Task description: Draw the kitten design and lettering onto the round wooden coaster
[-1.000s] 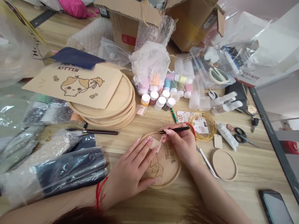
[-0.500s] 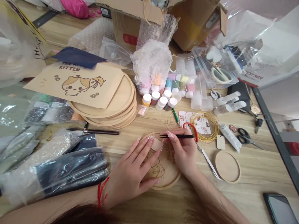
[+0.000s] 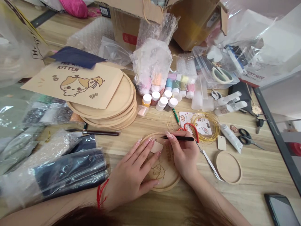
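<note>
Slim black tweezers (image 3: pixel 182 138) are being held over the far part of a round wooden tray (image 3: pixel 169 176) bearing line drawings, pinched in the right hand (image 3: pixel 187 157) between thumb and fingers. A beige card (image 3: pixel 157 147) there is being touched by the flattened left hand (image 3: pixel 131 174). The tweezers are being pointed leftward, long axis running crosswise.

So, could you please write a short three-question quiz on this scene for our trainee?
1. What does the right hand hold? a) scissors; b) black tweezers; c) a paint jar.
2. True or false: the paper marked KITTEN lies on top of the stacked wooden trays.
3. What colour is the string bracelet worn beside the left hand?

Key: 1 b; 2 true; 3 red.
</note>
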### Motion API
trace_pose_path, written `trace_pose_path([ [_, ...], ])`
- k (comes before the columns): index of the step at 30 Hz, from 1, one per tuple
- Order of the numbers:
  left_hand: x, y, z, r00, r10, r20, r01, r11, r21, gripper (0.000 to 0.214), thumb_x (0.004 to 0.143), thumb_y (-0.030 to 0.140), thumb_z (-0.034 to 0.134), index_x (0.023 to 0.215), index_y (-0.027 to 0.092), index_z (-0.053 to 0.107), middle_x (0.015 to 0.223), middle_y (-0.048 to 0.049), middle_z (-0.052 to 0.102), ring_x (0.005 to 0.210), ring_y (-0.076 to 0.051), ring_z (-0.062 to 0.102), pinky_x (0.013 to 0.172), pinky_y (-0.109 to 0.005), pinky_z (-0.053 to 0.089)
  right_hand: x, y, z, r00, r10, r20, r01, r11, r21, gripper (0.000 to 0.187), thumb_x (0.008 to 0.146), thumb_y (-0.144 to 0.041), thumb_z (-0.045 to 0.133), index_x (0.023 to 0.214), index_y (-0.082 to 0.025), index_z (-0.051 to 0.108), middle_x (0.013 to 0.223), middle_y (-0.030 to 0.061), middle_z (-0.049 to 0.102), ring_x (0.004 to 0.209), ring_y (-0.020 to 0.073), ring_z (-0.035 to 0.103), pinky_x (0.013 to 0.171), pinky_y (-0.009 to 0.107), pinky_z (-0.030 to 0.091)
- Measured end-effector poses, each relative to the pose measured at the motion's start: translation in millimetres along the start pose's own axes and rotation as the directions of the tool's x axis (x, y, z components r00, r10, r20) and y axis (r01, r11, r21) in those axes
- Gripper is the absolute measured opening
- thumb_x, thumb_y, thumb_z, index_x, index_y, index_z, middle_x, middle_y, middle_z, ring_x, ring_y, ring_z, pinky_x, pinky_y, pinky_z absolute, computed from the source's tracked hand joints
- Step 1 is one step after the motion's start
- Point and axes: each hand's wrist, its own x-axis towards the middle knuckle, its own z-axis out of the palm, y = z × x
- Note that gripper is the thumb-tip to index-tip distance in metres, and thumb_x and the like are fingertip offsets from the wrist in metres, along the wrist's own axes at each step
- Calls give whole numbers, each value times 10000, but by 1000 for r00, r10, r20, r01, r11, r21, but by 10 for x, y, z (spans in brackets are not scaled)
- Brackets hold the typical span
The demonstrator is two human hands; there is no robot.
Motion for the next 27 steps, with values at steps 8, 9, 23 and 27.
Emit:
trace_pose_path([
  [8,45,-10,-11,1000,22,11,-22,1000,0,652,924,467,535,1431,69,433,1515,-240,359,1421,-381,324,1110,-552,370,27,17,-6,996,-52,69,53,999,-7,116,842,-271,698,830,-219,595,728,7,645,601,158,637,555,302,543],
  [9,47,-11,-11,1000,25,10,-25,1000,-2,655,923,465,538,1431,66,432,1512,-243,363,1420,-383,324,1109,-554,372,31,21,-2,995,-73,68,75,997,-24,108,850,-256,684,825,-220,585,722,5,631,593,155,625,545,299,533],
  [23,51,-23,-30,1000,7,5,-7,998,-66,626,923,470,544,1390,57,480,1509,-229,377,1431,-359,314,1150,-531,347,42,26,51,983,-149,111,163,977,-134,95,846,-188,633,809,-219,552,696,4,605,571,154,590,525,306,487],
  [27,47,-26,-28,1000,-4,3,4,996,-90,611,931,461,535,1391,62,483,1508,-220,384,1434,-345,312,1157,-519,343,43,24,61,983,-143,117,159,976,-149,101,848,-184,626,809,-223,541,695,0,607,561,150,586,509,299,483],
])
